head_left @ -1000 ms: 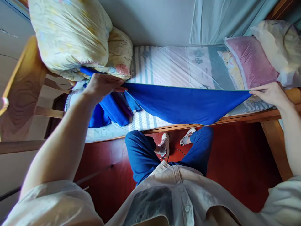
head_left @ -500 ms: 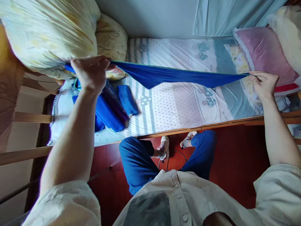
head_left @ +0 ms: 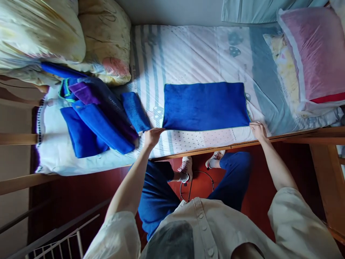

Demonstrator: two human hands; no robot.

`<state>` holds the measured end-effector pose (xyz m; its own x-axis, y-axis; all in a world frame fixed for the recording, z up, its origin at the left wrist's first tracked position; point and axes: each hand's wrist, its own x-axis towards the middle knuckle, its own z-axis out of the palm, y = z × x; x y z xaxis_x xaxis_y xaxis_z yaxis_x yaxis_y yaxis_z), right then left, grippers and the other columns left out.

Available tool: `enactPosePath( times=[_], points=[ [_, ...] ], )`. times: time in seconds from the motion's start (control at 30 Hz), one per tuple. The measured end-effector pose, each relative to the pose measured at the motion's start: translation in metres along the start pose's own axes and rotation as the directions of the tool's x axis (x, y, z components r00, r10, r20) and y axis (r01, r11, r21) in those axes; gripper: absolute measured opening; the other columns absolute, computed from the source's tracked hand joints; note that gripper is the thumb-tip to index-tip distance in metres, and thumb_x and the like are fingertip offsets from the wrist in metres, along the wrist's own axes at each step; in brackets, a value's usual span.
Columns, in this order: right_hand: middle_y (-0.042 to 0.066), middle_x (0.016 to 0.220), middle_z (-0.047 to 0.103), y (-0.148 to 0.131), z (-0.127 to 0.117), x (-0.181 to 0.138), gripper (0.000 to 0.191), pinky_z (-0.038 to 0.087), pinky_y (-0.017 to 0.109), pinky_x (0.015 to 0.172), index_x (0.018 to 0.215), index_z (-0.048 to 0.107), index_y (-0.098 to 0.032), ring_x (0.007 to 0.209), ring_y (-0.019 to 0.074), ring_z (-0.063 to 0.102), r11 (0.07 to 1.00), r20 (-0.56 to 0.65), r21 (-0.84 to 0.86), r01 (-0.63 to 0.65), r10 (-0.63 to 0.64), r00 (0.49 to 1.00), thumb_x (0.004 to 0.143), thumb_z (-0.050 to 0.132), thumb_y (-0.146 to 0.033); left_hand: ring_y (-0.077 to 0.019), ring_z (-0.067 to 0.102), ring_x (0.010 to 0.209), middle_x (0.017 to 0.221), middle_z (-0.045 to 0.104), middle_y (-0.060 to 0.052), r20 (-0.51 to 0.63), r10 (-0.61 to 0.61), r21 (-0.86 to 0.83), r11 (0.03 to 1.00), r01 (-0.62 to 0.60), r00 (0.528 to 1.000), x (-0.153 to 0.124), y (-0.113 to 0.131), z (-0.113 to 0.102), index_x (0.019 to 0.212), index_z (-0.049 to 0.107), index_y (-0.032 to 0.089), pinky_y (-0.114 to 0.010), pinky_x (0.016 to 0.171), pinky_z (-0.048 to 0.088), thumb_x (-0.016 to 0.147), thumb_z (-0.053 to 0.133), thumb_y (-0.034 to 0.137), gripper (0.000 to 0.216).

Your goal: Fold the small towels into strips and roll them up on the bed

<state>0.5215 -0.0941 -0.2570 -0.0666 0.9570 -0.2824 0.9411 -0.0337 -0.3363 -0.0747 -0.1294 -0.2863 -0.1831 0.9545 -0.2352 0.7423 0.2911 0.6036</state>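
Note:
A blue towel (head_left: 205,106) lies flat and folded into a rectangle on the patterned mattress (head_left: 188,57). My left hand (head_left: 153,136) pinches its near left corner. My right hand (head_left: 258,130) pinches its near right corner. Both hands rest low on the bed near the wooden front rail (head_left: 242,145). Left of the towel is a pile of folded blue and purple cloths (head_left: 99,115).
Yellowish bundled bedding (head_left: 67,36) fills the left end of the bed. A pink pillow (head_left: 312,54) lies at the right end. A wall and pale curtain stand behind. The red floor (head_left: 283,165) and my legs are below; a metal rack shows at lower left.
The towel was stretched in the air between my raised hands. Now it lies folded flat on the mattress, and both hands have come down and closer together at its near corners.

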Motion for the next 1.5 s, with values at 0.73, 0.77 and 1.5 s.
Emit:
enactPosePath(
  times=[0.73,0.77,1.5],
  points=[
    [0.018,0.128,0.072,-0.008,0.037,-0.052,0.045,0.053,0.031,0.097,0.119,0.08,-0.016,0.112,0.0249,0.068,0.917,0.266,-0.397,0.03,0.084,0.96,0.099,0.043,-0.001,-0.0314,0.064,0.097,0.089,0.066,-0.015,0.294,0.247,0.456,0.813,-0.363,0.923,-0.056,-0.068,0.033,0.085,0.072,0.019,-0.042,0.085,0.055,0.085,0.044,0.004,0.032],
    [0.018,0.127,0.072,-0.011,0.037,-0.053,0.045,0.053,0.032,0.099,0.12,0.08,-0.015,0.113,0.0257,0.068,0.917,0.267,-0.398,0.028,0.086,0.96,0.099,0.044,-0.001,-0.0318,0.064,0.098,0.089,0.067,-0.015,0.297,0.245,0.459,0.811,-0.363,0.923,-0.061,-0.069,0.034,0.087,0.073,0.019,-0.042,0.085,0.056,0.084,0.045,0.004,0.032],
    [0.008,0.166,0.051,-0.262,0.222,0.044,0.063,0.028,0.04,0.137,0.164,0.046,-0.015,0.159,0.0175,0.04,0.842,-0.026,0.452,0.295,-0.318,0.948,0.102,0.038,-0.006,-0.0312,0.028,0.164,0.168,0.043,-0.021,0.002,0.336,0.082,0.939,-0.335,0.942,-0.008,0.048,0.194,0.16,0.048,0.007,-0.056,0.136,0.018,0.1,0.037,0.032,0.066]
  ],
)
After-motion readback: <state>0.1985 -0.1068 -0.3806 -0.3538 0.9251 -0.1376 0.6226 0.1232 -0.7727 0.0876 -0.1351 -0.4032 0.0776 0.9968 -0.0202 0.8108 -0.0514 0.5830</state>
